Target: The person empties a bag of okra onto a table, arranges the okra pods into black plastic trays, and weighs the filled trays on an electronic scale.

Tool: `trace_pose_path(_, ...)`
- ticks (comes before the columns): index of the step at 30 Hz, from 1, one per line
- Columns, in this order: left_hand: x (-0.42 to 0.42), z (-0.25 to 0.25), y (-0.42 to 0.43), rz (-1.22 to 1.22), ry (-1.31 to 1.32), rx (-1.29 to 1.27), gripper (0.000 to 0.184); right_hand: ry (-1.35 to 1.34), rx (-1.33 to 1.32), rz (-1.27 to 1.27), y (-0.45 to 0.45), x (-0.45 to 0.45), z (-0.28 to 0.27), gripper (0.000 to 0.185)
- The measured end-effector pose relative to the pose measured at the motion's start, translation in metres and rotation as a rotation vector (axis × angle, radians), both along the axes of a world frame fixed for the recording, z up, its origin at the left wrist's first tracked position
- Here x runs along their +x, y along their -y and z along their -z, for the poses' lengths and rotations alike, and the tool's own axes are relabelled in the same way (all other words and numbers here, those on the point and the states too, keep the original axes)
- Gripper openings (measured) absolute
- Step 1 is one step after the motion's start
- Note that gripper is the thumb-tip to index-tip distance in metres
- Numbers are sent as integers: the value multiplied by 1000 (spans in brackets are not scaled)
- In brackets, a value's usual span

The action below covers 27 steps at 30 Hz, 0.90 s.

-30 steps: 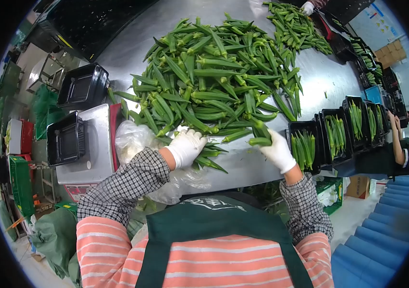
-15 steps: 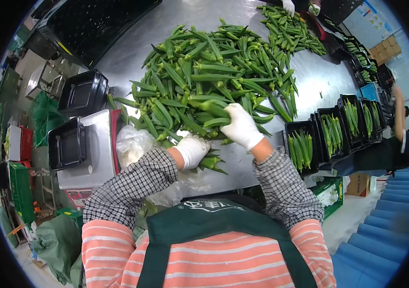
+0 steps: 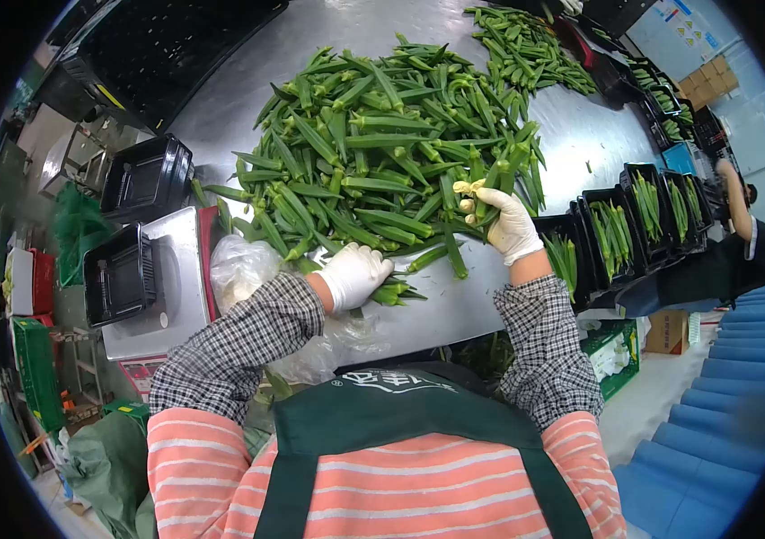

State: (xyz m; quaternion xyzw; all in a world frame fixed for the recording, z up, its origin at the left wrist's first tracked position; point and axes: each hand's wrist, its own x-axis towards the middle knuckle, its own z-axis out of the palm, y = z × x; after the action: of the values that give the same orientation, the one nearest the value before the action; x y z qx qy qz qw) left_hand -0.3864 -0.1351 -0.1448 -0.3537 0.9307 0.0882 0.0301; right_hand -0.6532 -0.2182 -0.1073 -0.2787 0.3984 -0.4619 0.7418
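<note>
A large pile of okra (image 3: pixel 382 135) covers the middle of the metal table (image 3: pixel 454 310). My left hand (image 3: pixel 355 275), in a white glove, is closed around several okra pods at the pile's near edge; their tips stick out to its right. My right hand (image 3: pixel 510 225), also gloved, grips a bunch of okra with the pale stem ends showing at its left and the pods pointing up and away. Just right of it stand black trays (image 3: pixel 611 238) filled with okra. A clear plastic bag (image 3: pixel 243 269) lies left of my left hand.
An empty black tray (image 3: pixel 120 275) rests on the scale (image 3: pixel 176 269) at the left, with stacked black trays (image 3: pixel 147 175) behind. A large black crate (image 3: pixel 167 54) is at the back left. A second okra heap (image 3: pixel 530 49) lies far right. Another person (image 3: pixel 760 256) is at the right.
My right hand swung left over the pile, then back right, and its bunch now points away with stem ends showing. My left hand stayed nearly in place. The other person's hand at the far heap has withdrawn.
</note>
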Motion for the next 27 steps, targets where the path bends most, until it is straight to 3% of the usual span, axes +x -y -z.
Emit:
trace_pose_path(2, -7, 6, -5, -27, 24, -89, 35, 94, 10, -20, 1, -3, -4, 19)
trace_pose_path(5, -10, 0, 3, -57, 103, 46, 39, 229, 17, -71, -4, -1, -13, 19)
trace_pose_path(9, -4, -28, 11, -172, -124, 106, 50, 338, -30, -184, -10, -2, -20, 17)
trace_pose_path(11, 9, -57, 19, -282, -535, 43, 56, 335, -56, -185, -13, -2, -22, 16)
trace_pose_path(12, 17, -75, 19, -419, -806, 148, 53, 337, -58, -185, -13, -2, -23, 17)
trace_pose_path(13, 26, -84, 26, -556, -1203, 519, 49, 340, -62, -192, -11, 0, -24, 17)
trace_pose_path(15, 48, -106, 33, -543, -1657, 826, 43, 326, -59, -227, -8, 6, -25, 16)
trace_pose_path(17, 59, -96, 44, -475, -2120, 1047, 38, 292, -77, -274, -6, 19, -28, 16)
trace_pose_path(21, 72, -76, 43, -344, -2445, 1243, 37, 216, -99, -376, -10, 52, -37, 15)
trace_pose_path(27, 77, -69, 34, -335, -2499, 1289, 40, 36, -216, -343, -12, 105, -66, 18)
